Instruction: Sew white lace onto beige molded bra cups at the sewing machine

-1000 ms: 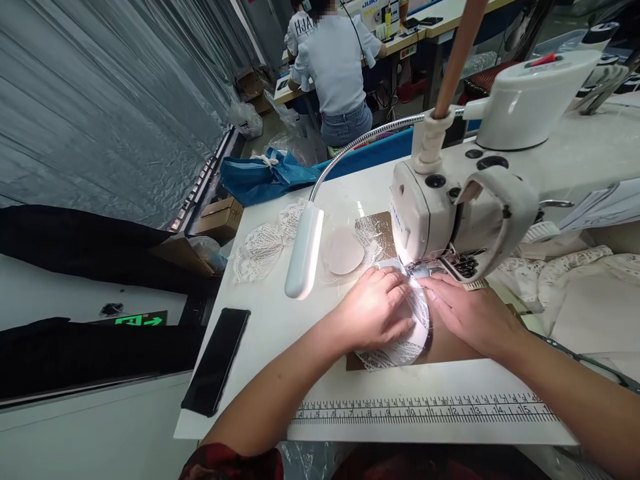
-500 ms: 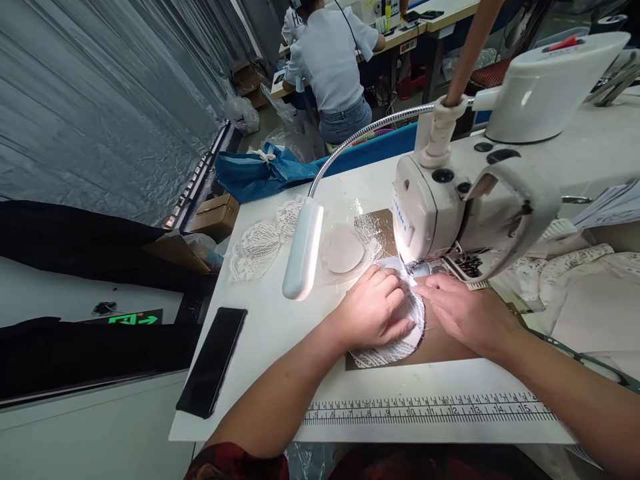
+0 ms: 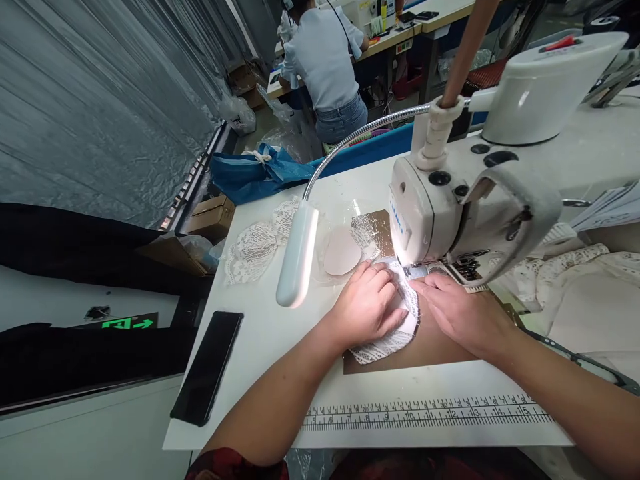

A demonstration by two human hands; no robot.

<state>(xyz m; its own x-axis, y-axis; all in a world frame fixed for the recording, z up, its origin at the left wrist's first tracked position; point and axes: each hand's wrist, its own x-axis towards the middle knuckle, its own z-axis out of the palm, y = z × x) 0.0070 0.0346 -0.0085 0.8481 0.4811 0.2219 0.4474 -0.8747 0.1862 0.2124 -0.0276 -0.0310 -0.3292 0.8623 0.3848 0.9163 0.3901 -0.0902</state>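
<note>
A white lace-covered fabric piece with a rounded edge lies under the head of the sewing machine. My left hand rests over it, fingers laid out flat and thumb apart, pressing it to the brown plate. At the piece's right edge, close to the needle area, my right hand has its fingers drawn together, fingertips on the fabric edge. The machine head and my fingers hide the stitching point. Just beyond my left hand lies a pale rounded pad with lace beside it.
A lamp on a bendy metal neck hangs over the table. Lace pieces lie at the back left, a black phone at the left edge. A printed ruler runs along the front. Another person sits at a table beyond.
The lace-covered piece has shifted slightly toward the machine under my hands. Both hands keep nearly the same place. The whole view has moved a little.
</note>
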